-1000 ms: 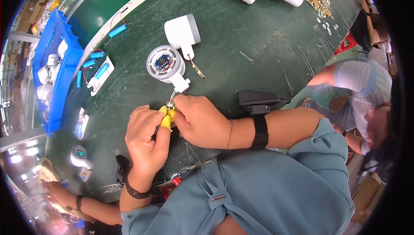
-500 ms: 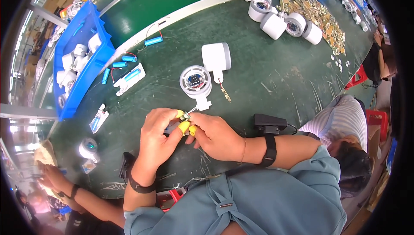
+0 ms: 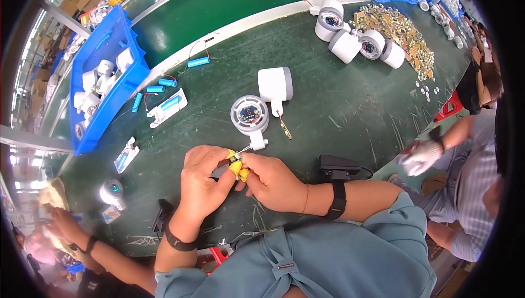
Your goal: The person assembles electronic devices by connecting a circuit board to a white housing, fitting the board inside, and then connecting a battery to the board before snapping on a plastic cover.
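My left hand [image 3: 205,180] and my right hand [image 3: 274,182] meet above the green table, fingers pinched together. Between their tips is a small circuit board [image 3: 235,159], mostly hidden by yellow finger covers [image 3: 236,168]. Thin wires run from it to the stem of a white round device housing [image 3: 257,135], whose open face shows a dark board inside. Just behind, a second white housing [image 3: 275,83] lies on its side, with a narrow board strip [image 3: 285,129] hanging from its stem by wires.
Blue cylindrical batteries [image 3: 198,62] and white battery holders [image 3: 167,108] lie left. A blue bin [image 3: 109,113] holds white housings. More housings [image 3: 344,45] sit far right beside heaped small boards [image 3: 402,35]. Co-workers' arms [image 3: 112,254] and a gloved hand [image 3: 422,157] are at both sides.
A person with a gloved hand has come into view at the right. My hands stay pinched at the small board, with slight finger shifts. The view has tilted a little.
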### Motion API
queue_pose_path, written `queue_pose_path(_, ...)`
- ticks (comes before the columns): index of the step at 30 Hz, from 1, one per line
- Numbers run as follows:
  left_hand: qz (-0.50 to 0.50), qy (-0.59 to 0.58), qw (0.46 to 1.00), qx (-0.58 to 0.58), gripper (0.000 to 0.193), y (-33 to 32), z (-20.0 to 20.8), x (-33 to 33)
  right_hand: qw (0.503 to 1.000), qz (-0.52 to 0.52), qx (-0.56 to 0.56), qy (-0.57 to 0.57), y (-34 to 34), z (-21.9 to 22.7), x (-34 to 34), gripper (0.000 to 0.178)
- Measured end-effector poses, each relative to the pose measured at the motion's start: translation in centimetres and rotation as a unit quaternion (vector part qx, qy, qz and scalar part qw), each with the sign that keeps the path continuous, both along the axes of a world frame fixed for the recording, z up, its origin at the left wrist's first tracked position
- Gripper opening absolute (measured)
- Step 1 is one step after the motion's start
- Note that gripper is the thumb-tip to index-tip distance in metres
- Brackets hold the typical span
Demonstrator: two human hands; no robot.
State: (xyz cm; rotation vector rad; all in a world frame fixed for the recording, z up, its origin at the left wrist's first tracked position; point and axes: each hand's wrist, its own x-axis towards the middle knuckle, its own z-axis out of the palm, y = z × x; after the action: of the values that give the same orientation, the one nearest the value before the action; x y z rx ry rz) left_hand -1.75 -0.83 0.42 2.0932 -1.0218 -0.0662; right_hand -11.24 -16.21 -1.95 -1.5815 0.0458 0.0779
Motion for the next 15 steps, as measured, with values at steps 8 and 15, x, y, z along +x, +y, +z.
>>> queue_pose_path(8, -0.001, -0.062, 0.993, 0.1, 0.027, 2.7, 1.9, 2.1, 1.0, 0.022, 0.015, -0.004, -0.3, -0.2, -0.1, 0.024)
queue_pose_path(15, -0.099, 0.014, 0.994, 0.036, 0.047, 1.9, 3.2, 2.9, 0.998, -0.002, 0.026, 0.055, -1.1, 0.9, -0.1, 0.017)
